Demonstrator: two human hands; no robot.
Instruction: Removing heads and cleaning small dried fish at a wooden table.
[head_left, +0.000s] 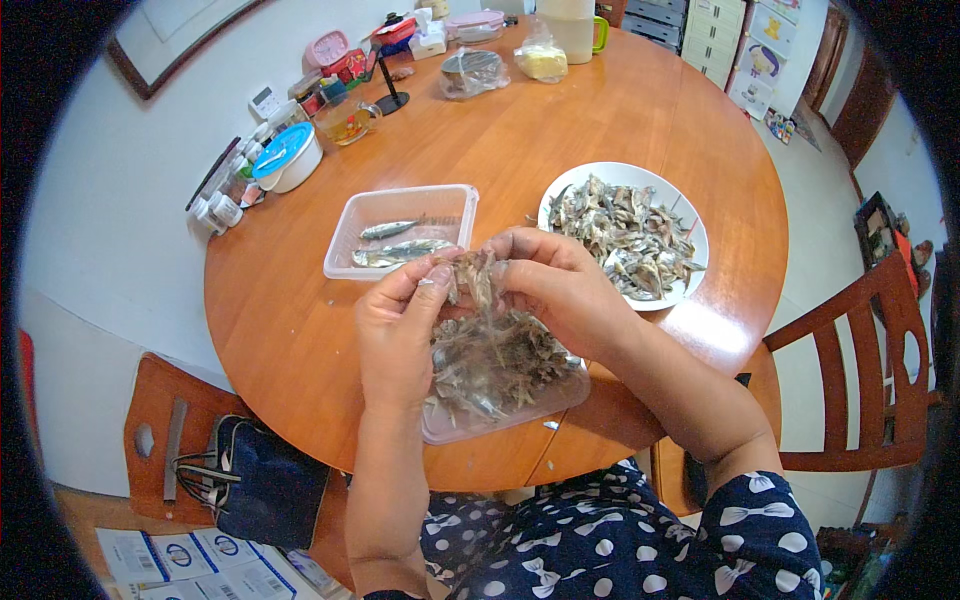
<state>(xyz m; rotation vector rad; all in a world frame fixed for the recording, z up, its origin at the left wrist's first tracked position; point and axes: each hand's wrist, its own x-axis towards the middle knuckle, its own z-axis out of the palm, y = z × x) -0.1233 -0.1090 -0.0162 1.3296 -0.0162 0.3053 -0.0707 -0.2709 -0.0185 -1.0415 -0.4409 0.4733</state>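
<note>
Between the fingertips of my left hand and my right hand is a small dried fish, opened up and partly blurred. Both hands grip it above a clear plastic tray heaped with dried fish pieces. Behind my left hand stands a rectangular plastic container with a few whole silvery fish in it. Right of my right hand, a white plate carries a pile of split dried fish.
The round wooden table bears a blue-lidded tub, a glass cup, a black stand and bagged bowls along its far side. A chair with a dark bag stands at lower left, a wooden chair at right.
</note>
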